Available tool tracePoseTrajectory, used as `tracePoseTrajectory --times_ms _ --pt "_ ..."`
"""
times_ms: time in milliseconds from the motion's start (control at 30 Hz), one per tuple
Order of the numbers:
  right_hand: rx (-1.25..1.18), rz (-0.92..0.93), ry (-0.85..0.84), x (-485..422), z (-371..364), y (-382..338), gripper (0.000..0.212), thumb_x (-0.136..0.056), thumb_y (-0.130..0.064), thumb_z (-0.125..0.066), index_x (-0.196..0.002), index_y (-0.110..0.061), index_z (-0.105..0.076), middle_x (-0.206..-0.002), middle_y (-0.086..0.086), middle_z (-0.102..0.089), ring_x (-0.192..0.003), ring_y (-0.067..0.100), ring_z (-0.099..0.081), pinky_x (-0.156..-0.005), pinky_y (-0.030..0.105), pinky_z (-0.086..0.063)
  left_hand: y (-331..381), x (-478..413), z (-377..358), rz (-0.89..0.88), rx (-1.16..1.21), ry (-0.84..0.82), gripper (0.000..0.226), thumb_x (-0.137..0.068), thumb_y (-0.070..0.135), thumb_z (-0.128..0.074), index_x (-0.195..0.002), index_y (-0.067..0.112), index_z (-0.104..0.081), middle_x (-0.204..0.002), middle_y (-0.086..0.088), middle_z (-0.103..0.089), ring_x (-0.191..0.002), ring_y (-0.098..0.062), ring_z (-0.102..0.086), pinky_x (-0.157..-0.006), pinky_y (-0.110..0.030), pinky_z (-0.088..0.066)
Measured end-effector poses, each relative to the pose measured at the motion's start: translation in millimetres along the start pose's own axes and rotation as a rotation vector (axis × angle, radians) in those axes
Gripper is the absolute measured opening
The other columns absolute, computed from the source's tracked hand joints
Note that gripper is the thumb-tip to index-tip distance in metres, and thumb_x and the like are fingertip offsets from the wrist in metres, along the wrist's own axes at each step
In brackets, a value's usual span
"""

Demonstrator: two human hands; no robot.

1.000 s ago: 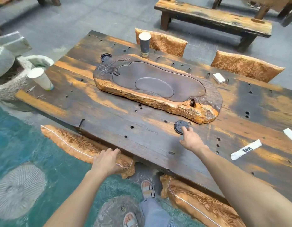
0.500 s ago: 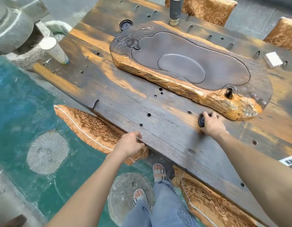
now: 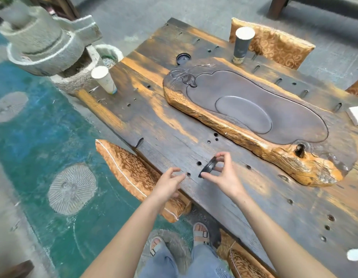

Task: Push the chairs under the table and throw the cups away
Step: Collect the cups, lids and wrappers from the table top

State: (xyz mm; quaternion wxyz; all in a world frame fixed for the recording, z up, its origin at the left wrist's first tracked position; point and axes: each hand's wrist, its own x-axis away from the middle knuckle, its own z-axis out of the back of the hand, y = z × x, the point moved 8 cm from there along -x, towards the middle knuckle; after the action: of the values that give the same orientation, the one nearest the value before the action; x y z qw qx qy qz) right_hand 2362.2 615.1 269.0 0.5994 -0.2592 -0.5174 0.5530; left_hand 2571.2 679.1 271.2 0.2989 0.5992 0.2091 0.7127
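My right hand [image 3: 224, 175] pinches a black cup lid [image 3: 208, 167], tilted on edge just above the dark wooden table [image 3: 166, 137]. My left hand [image 3: 170, 181] hovers beside it with fingers apart, holding nothing. A white paper cup [image 3: 104, 79] stands at the table's far left corner. A dark paper cup [image 3: 242, 45] stands at the far edge. Another black lid [image 3: 183, 57] lies on the table beyond the carved tray. A gold-patterned chair cushion [image 3: 134, 173] sits tucked at the near edge under my left hand; a second near chair [image 3: 244, 261] is by my right leg.
A large carved wooden tea tray [image 3: 254, 117] fills the table's middle. Two gold chairs [image 3: 274, 47] stand at the far side. A stone mill [image 3: 43, 43] rises at the left corner. White paper packets [image 3: 357, 115] lie at the right. Round stepping stones [image 3: 71, 189] dot the green floor.
My right hand has lifted the black lid off the table and drawn it toward me. My left hand has left the chair cushion and risen beside the lid.
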Motion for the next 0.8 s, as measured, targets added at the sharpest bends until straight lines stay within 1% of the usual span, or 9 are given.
tracePoseTrajectory --times_ms 100,200,300,333,433,533,567,667,800 --pt "-0.134 0.040 -0.061 17 -44 -34 0.069 -0.073 -0.033 -0.091 -0.117 -0.026 -0.039 -0.122 -0.006 -0.053 -0.111 0.005 -0.061 -0.093 0.031 -0.052 -1 3 17 0.095 0.242 0.007 0.038 -0.098 0.045 -0.057 -0.127 0.021 -0.057 -0.113 -0.011 -0.068 -0.104 -0.029 -0.067 -0.093 -0.049 -0.057" --pt "-0.095 0.121 -0.118 25 -82 -58 0.071 -0.072 -0.038 -0.090 -0.119 -0.028 -0.039 -0.126 -0.010 -0.052 -0.121 -0.001 -0.052 -0.101 0.022 -0.043 -2 7 31 0.179 0.546 -0.029 0.038 -0.101 0.041 -0.054 -0.119 0.009 -0.063 -0.098 -0.014 -0.076 -0.097 -0.032 -0.068 -0.091 -0.048 -0.056" --pt "-0.041 0.158 -0.092 26 -105 -72 0.069 -0.072 -0.038 -0.090 -0.118 -0.032 -0.039 -0.126 -0.018 -0.051 -0.123 -0.009 -0.047 -0.100 0.009 -0.035 8 9 45 0.173 0.786 -0.115 0.041 -0.098 0.032 -0.055 -0.114 -0.004 -0.068 -0.105 -0.025 -0.071 -0.093 -0.037 -0.067 -0.088 -0.047 -0.053" --pt "-0.045 0.159 -0.071 26 -110 -76 0.068 -0.072 -0.039 -0.090 -0.117 -0.034 -0.040 -0.126 -0.021 -0.051 -0.123 -0.010 -0.047 -0.102 0.010 -0.035 11 9 53 0.147 0.834 -0.135 0.041 -0.097 0.029 -0.055 -0.113 -0.006 -0.069 -0.106 -0.026 -0.070 -0.091 -0.036 -0.067 -0.092 -0.048 -0.051" --pt "-0.080 0.159 -0.023 24 -131 -87 0.065 -0.072 -0.045 -0.088 -0.115 -0.034 -0.040 -0.130 -0.023 -0.057 -0.127 -0.002 -0.050 -0.107 0.031 -0.040 12 4 78 0.111 0.943 -0.204 0.045 -0.099 0.027 -0.046 -0.102 -0.007 -0.075 -0.111 -0.027 -0.071 -0.090 -0.034 -0.071 -0.092 -0.046 -0.049" --pt "0.033 0.231 -0.003 22 -168 -115 0.059 -0.075 -0.051 -0.084 -0.114 -0.037 -0.043 -0.136 -0.030 -0.051 -0.134 0.000 -0.042 -0.106 0.037 -0.040 11 -8 110 0.137 1.037 -0.276 0.048 -0.099 0.032 -0.049 -0.114 -0.009 -0.067 -0.128 -0.032 -0.062 -0.112 -0.041 -0.063 -0.110 -0.053 -0.042" --pt "0.069 0.269 0.001 22 -182 -127 0.054 -0.078 -0.051 -0.082 -0.114 -0.037 -0.045 -0.141 -0.031 -0.046 -0.140 0.003 -0.036 -0.109 0.039 -0.038 15 -13 122 0.139 1.047 -0.291 0.044 -0.097 0.032 -0.053 -0.117 -0.005 -0.066 -0.129 -0.030 -0.062 -0.115 -0.041 -0.061 -0.111 -0.056 -0.040" --pt "0.122 0.342 0.046 17 -222 -159 0.042 -0.089 -0.055 -0.069 -0.122 -0.037 -0.050 -0.156 -0.024 -0.032 -0.151 0.014 -0.020 -0.119 0.043 -0.028 32 -20 164 0.119 0.988 -0.317 0.034 -0.095 0.031 -0.056 -0.116 0.007 -0.067 -0.117 -0.020 -0.070 -0.104 -0.035 -0.067 -0.106 -0.057 -0.044" --pt "0.171 0.327 0.141 0 -270 -198 0.039 -0.093 -0.066 -0.052 -0.126 -0.045 -0.061 -0.165 -0.014 -0.020 -0.154 0.009 -0.006 -0.122 0.038 -0.016 45 -29 235 0.111 0.984 -0.343 0.036 -0.096 0.033 -0.056 -0.117 0.005 -0.064 -0.120 -0.026 -0.065 -0.097 -0.040 -0.069 -0.095 -0.052 -0.050"
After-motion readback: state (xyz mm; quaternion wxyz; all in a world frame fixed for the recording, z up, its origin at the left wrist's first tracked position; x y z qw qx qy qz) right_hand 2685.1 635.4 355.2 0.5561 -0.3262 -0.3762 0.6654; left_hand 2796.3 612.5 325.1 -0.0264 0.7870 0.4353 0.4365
